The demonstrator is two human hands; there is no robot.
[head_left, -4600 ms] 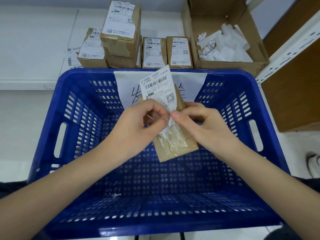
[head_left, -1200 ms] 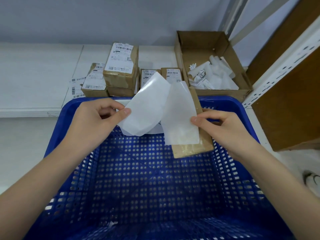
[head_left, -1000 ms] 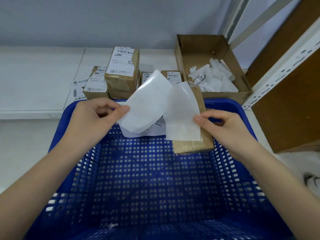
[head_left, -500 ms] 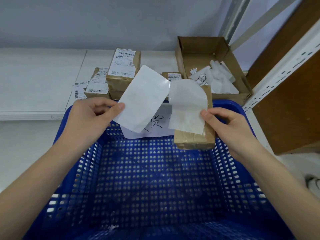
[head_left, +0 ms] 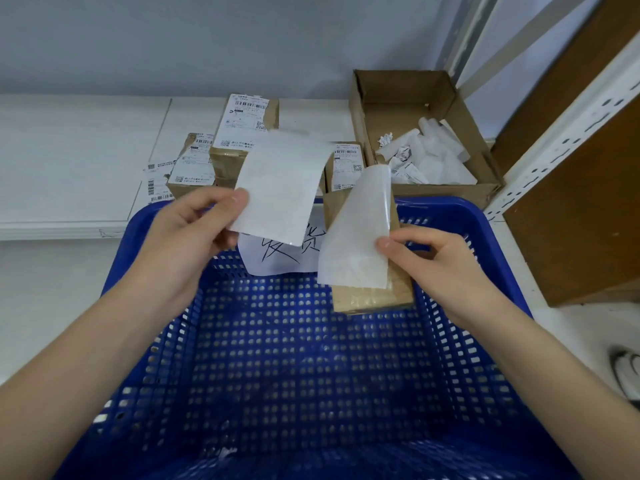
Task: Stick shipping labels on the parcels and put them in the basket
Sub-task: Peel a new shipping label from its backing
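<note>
While your left hand pinches the peeled white label and your right hand grips the brown taped parcel with the backing sheet, the blue perforated plastic basket holds no parcel; sticking remains.

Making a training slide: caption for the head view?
Left hand pinches a peeled sheet; right hand holds parcel and second sheet over the blue basket.

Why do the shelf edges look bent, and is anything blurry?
Head view: the wide lens bows the shelf rail and basket rim near the frame edges; the sheet in the left hand is slightly motion-blurred; light is soft and even, with a faint sheen on the backing.
</note>
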